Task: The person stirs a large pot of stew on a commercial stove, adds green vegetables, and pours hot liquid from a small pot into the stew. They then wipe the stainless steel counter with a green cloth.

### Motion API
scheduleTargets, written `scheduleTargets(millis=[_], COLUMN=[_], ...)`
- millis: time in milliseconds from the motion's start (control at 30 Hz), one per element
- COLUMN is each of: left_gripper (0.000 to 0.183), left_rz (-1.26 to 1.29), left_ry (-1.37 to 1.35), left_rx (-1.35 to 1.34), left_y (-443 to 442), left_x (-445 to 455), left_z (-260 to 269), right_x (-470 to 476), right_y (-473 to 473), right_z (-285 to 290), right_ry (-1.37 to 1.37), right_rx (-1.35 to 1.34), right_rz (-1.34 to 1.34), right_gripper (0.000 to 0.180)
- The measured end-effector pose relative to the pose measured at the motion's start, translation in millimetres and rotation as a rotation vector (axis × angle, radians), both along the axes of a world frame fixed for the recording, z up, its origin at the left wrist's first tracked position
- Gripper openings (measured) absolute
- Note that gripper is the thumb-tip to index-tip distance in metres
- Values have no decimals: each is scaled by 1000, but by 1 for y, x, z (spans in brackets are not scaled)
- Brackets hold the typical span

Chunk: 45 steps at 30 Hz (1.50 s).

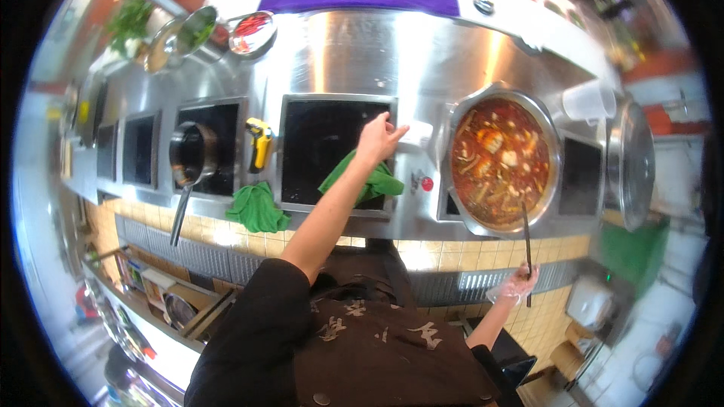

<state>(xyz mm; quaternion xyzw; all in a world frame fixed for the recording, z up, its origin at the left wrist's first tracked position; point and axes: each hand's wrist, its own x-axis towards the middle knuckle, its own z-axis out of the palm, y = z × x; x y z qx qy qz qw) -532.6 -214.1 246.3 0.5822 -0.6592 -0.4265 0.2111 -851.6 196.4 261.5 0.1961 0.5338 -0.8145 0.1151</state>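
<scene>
In the head view my right hand, in a clear plastic glove, grips the dark handle of a long utensil. The utensil's far end lies at the front edge of a large metal pot of red stew with pale and browned pieces; its tip is hidden. My left hand is bare and holds nothing, fingers apart, above the right side of a black glass hob. Beneath my left wrist, a green cloth lies over the hob's front right corner. To the right of this hand is a red button.
Left of the middle hob are a yellow and black infrared thermometer, a second green cloth and a saucepan whose handle juts past the counter edge. A bowl of red peppers stands behind. A clear plastic jug stands right of the pot.
</scene>
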Motion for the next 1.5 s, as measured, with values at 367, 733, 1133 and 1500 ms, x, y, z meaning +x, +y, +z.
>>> scheduleTargets(millis=[367, 733, 1133, 1500], left_gripper=[28, 28, 31, 18], left_rz=[-47, -218, 21, 95], left_ry=[209, 539, 646, 751], left_rx=[331, 373, 718, 585], left_y=[139, 129, 95, 68], left_x=[253, 432, 574, 594], left_z=[31, 58, 86, 91], right_x=[162, 661, 916, 710], right_y=[-225, -579, -845, -859], right_z=[80, 129, 95, -25], right_ry=[215, 687, 220, 1749], right_rx=[-111, -484, -420, 1498], right_rz=[806, 1647, 1824, 1988], right_gripper=[23, 19, 67, 51])
